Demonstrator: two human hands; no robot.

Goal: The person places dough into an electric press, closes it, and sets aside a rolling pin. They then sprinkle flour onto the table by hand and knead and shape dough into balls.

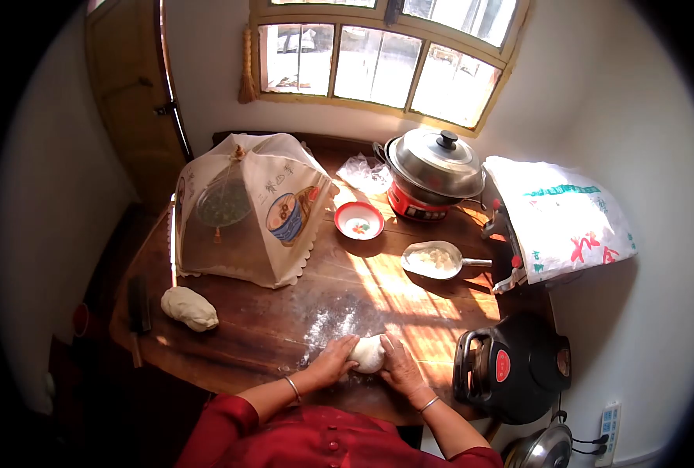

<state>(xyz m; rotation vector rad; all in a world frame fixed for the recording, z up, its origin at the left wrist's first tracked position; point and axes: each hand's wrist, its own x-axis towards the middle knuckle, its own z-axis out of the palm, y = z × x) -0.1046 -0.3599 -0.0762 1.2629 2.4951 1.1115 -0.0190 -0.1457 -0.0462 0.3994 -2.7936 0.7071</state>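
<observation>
The small dough piece [369, 355] sits directly between the two hands, close to the middle of the near edge of the worktop [245, 337]. The left hand [334, 362] bears on its left side and the right hand [401, 365] on its right, so neither is nearer: both touch it. Both hands are curved in around the dough and grip it between them, the fingers pointing toward the far edge; how hard they press cannot be told. The piece is roundish and shows no clear long axis; the part on view rises between the fingers, while its underside is hidden.

A patch of scattered flour [333, 323] lies just beyond the left hand, toward the far edge. The large dough lump [189, 309] rests well apart, near the left edge, and the left hand is the nearer to it. Its long axis slants from the far left toward the near right. Left of this lump, a cleaver [138, 306] lies by the near left corner, its handle toward the near edge. Beyond the right hand, toward the right edge, lies a metal scoop [433, 260] with pale contents, its handle pointing right.
</observation>
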